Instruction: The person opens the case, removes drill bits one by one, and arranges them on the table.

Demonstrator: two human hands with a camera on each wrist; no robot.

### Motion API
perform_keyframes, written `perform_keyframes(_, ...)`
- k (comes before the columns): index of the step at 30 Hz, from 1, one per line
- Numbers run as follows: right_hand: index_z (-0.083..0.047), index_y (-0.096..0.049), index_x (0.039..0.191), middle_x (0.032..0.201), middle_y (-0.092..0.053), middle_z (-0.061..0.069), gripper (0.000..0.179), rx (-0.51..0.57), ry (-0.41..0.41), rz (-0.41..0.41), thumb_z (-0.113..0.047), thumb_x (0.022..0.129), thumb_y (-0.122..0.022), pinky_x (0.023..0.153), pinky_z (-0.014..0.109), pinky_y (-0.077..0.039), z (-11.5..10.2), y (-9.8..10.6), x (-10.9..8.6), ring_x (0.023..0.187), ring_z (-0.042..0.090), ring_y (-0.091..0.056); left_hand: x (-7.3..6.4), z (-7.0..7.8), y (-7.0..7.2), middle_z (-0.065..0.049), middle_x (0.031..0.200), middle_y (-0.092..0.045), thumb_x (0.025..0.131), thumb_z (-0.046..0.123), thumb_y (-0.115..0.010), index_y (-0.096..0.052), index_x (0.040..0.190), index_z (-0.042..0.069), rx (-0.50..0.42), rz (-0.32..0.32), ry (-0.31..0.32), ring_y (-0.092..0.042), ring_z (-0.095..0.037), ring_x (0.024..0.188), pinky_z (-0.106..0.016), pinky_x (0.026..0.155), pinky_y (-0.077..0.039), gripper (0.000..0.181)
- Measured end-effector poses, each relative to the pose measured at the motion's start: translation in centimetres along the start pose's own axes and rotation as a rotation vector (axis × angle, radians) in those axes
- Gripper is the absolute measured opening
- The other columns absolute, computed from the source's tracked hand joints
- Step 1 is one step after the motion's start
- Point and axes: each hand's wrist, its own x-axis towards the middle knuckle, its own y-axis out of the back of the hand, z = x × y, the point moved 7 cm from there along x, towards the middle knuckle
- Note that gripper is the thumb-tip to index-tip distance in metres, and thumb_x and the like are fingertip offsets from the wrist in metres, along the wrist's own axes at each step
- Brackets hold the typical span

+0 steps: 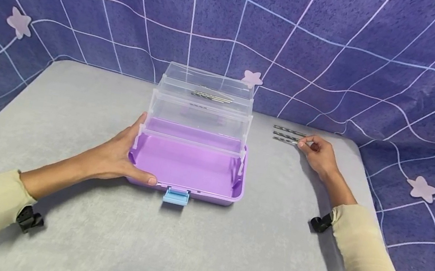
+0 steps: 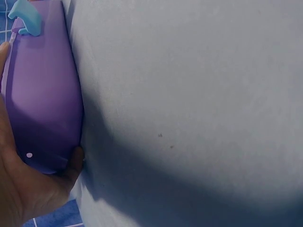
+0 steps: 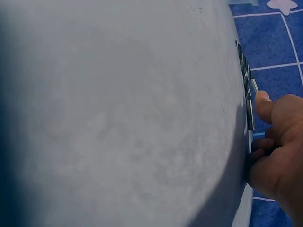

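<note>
In the head view a purple toolbox (image 1: 187,164) stands with its clear tiered trays (image 1: 198,120) raised at the back. My left hand (image 1: 117,154) grips its left end, the thumb along the front rim; the left wrist view shows a fingertip low at the corner of the purple wall (image 2: 45,94). Over at the right lie three twist drill bits (image 1: 284,135), side by side. My right hand (image 1: 317,157) pinches one by its shank between thumb and fingers. The right wrist view has the thumb at the end of a shiny shank (image 3: 255,85), other bits (image 3: 246,75) right beside it.
Several more drill bits (image 1: 211,97) lie in an upper clear tray. A light blue latch (image 1: 176,196) hangs open at the box's front. The grey table (image 1: 197,257) meets a purple-blue patterned cloth (image 1: 322,52) along its back edge.
</note>
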Motion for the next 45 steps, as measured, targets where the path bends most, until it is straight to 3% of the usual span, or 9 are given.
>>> perform_keyframes(15,0.002,-0.079,0.121,0.081,-0.057,-0.016,0.025,-0.054,-0.05,-0.026,-0.02,0.109,-0.076,0.069,0.02,-0.041,0.0,0.06,0.12,0.078,0.006,-0.049,-0.03,-0.36,0.06,-0.023,0.181,-0.028,0.07,0.033,-0.112,0.018,0.18,0.034,0.034,-0.006,0.023,-0.065,-0.036,0.137,-0.063,0.126,-0.047,0.171)
perform_keyframes(27,0.001,-0.081,0.119,0.079,-0.062,-0.024,0.025,-0.075,-0.046,-0.028,-0.021,0.108,-0.079,0.072,0.02,-0.043,0.08,0.05,0.28,0.079,0.002,-0.054,-0.08,-0.12,-0.07,-0.016,0.18,-0.033,0.069,0.031,-0.112,0.015,0.18,0.036,0.001,-0.008,0.007,-0.068,-0.034,0.135,-0.061,0.121,-0.052,0.169)
perform_keyframes(38,0.0,-0.083,0.12,0.08,-0.06,-0.02,0.025,-0.074,-0.049,-0.01,-0.021,0.107,-0.08,0.071,0.019,-0.043,-0.13,0.11,0.16,0.078,0.001,-0.053,-0.11,-0.21,0.05,-0.014,0.181,-0.032,0.067,0.033,-0.113,0.013,0.181,0.037,0.013,0.006,0.008,-0.068,-0.033,0.135,-0.063,0.121,-0.051,0.169)
perform_keyframes(45,-0.001,-0.083,0.12,0.08,-0.059,-0.018,0.025,-0.071,-0.042,-0.006,-0.022,0.107,-0.08,0.069,0.019,-0.043,-0.02,0.2,0.13,0.076,0.001,-0.051,-0.12,-0.32,0.02,-0.019,0.183,-0.028,0.069,0.036,-0.112,0.016,0.18,0.035,0.033,-0.004,0.013,-0.065,-0.037,0.139,-0.067,0.125,-0.047,0.169)
